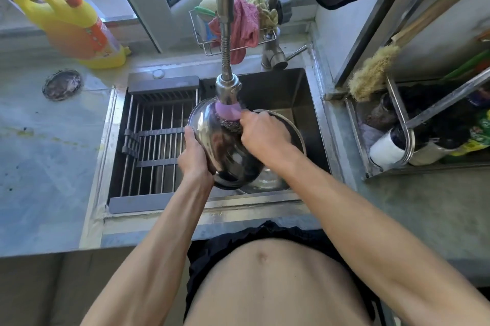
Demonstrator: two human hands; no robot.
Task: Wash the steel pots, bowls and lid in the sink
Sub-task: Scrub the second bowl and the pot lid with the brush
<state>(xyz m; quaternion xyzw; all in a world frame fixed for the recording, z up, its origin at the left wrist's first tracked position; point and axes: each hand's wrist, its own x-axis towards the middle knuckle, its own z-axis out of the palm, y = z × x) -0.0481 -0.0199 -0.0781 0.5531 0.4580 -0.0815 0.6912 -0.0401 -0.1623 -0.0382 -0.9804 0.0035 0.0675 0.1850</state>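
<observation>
A shiny steel bowl (225, 148) is held tilted over the sink (313, 124), its rounded outside facing me. My left hand (195, 153) grips its left rim. My right hand (265, 134) holds a steel wool scrubber (233, 124) against the bowl's upper outside, just under the faucet head (228, 92) with its purple tip. Behind and below the bowl lies a larger steel pot or lid (297, 129), mostly hidden by my right hand and the bowl.
A drying rack (153, 145) spans the sink's left half. A yellow detergent bottle (71, 26) stands on the counter at back left, beside a round drain cover (62, 84). A wire caddy (204, 44) with cloths hangs behind the faucet. A cluttered dish rack (397, 124) is on the right.
</observation>
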